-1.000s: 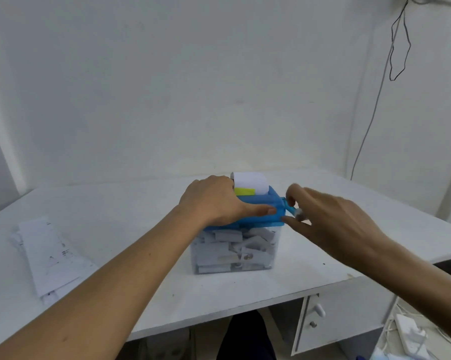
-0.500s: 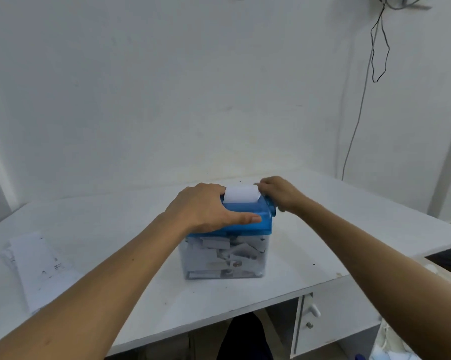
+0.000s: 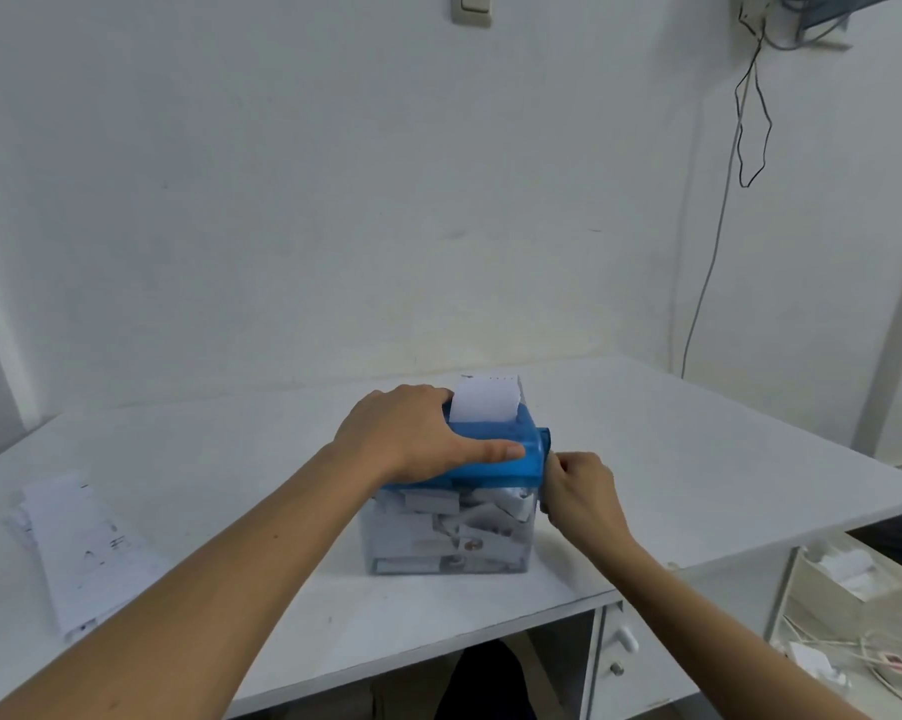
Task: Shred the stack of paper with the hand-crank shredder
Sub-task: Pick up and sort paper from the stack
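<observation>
Hands are apart. One left hand (image 3: 417, 433) curls over the blue-topped clear plastic shredder (image 3: 511, 462). One right hand (image 3: 581, 493) curls round the blue crank (image 3: 545, 443) on its right side. One white paper sheet (image 3: 485, 402) stands in the slot. One stack of white paper (image 3: 79, 548) lies lower left on the white table (image 3: 698, 459), well apart.

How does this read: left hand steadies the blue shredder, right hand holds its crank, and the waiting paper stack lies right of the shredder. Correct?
One point is wrong. The head view shows the paper stack lying left of the shredder, not right. The left hand does hold the shredder, and the right hand grips its crank.
</observation>
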Motion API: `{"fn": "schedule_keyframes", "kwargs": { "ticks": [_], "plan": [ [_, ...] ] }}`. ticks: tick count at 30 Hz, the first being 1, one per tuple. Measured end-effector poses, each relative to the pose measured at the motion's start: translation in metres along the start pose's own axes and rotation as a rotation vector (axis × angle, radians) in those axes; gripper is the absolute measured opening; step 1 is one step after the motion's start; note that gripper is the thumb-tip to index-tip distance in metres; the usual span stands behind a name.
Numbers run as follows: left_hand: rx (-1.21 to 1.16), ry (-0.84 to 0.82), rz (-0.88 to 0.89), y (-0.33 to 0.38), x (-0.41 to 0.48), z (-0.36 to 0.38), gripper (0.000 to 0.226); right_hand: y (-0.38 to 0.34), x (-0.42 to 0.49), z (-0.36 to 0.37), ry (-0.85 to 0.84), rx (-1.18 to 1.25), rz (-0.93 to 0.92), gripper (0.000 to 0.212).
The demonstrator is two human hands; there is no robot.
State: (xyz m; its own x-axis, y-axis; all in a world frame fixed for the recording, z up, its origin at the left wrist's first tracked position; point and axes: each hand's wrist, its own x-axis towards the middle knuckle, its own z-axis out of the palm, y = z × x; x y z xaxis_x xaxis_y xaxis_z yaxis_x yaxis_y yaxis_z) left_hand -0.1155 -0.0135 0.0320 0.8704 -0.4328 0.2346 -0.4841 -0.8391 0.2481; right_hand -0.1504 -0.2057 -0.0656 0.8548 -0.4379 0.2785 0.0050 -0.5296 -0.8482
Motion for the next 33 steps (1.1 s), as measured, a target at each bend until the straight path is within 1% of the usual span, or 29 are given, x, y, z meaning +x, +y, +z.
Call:
{"fn": "schedule_keyframes", "kwargs": {
  "ticks": [2, 4, 5, 8, 10, 11, 13, 15, 16, 18, 21, 23, 25, 26, 30, 33],
  "plan": [
    [-0.007, -0.005, -0.011, 0.002, -0.001, -0.001, 0.087, -0.004, -0.014, -0.009, -0.066, -0.028, 0.016, 0.048],
    [-0.006, -0.018, -0.011, 0.004, -0.001, -0.002, 0.09, -0.008, -0.029, -0.023, -0.127, -0.003, 0.035, 0.048],
    [-0.003, -0.026, -0.007, 0.004, -0.001, -0.002, 0.093, -0.015, -0.036, -0.033, -0.162, 0.039, 0.031, 0.045],
    [-0.008, -0.041, 0.004, 0.005, -0.002, -0.005, 0.099, -0.046, -0.048, -0.063, -0.253, 0.268, 0.01, 0.04],
    [-0.014, -0.045, 0.015, 0.006, -0.002, -0.006, 0.099, -0.062, -0.044, -0.072, -0.284, 0.293, -0.036, 0.041],
    [-0.011, -0.046, 0.017, 0.006, -0.002, -0.005, 0.099, -0.067, -0.041, -0.072, -0.277, 0.259, -0.066, 0.043],
    [-0.01, -0.038, 0.028, 0.005, -0.001, -0.005, 0.103, -0.076, -0.029, -0.067, -0.193, 0.227, -0.115, 0.046],
    [-0.043, -0.052, 0.04, 0.003, 0.0, -0.005, 0.104, -0.085, -0.011, -0.062, -0.074, 0.283, -0.098, 0.048],
    [-0.057, -0.061, 0.048, 0.002, -0.001, -0.005, 0.103, -0.09, 0.0, -0.06, -0.041, 0.317, -0.077, 0.048],
    [-0.062, -0.06, 0.057, 0.001, -0.003, -0.004, 0.103, -0.097, 0.019, -0.057, -0.043, 0.318, -0.029, 0.046],
    [-0.047, -0.049, 0.064, -0.001, -0.002, -0.003, 0.104, -0.095, 0.041, -0.053, -0.024, 0.117, -0.034, 0.045],
    [-0.044, -0.057, 0.073, 0.0, -0.002, -0.003, 0.104, -0.092, 0.05, -0.05, -0.01, 0.027, -0.059, 0.038],
    [-0.033, -0.054, 0.078, 0.0, -0.002, -0.003, 0.103, -0.088, 0.055, -0.043, -0.017, -0.002, -0.048, 0.03],
    [-0.023, -0.052, 0.08, 0.0, -0.002, -0.003, 0.101, -0.085, 0.056, -0.039, -0.021, 0.0, -0.031, 0.029],
    [0.022, -0.052, 0.106, 0.001, -0.002, -0.003, 0.099, -0.076, 0.055, -0.03, 0.026, 0.025, -0.016, 0.046],
    [0.045, -0.055, 0.126, 0.002, -0.003, -0.004, 0.101, -0.074, 0.057, -0.03, 0.004, -0.034, 0.01, 0.05]
  ]
}}
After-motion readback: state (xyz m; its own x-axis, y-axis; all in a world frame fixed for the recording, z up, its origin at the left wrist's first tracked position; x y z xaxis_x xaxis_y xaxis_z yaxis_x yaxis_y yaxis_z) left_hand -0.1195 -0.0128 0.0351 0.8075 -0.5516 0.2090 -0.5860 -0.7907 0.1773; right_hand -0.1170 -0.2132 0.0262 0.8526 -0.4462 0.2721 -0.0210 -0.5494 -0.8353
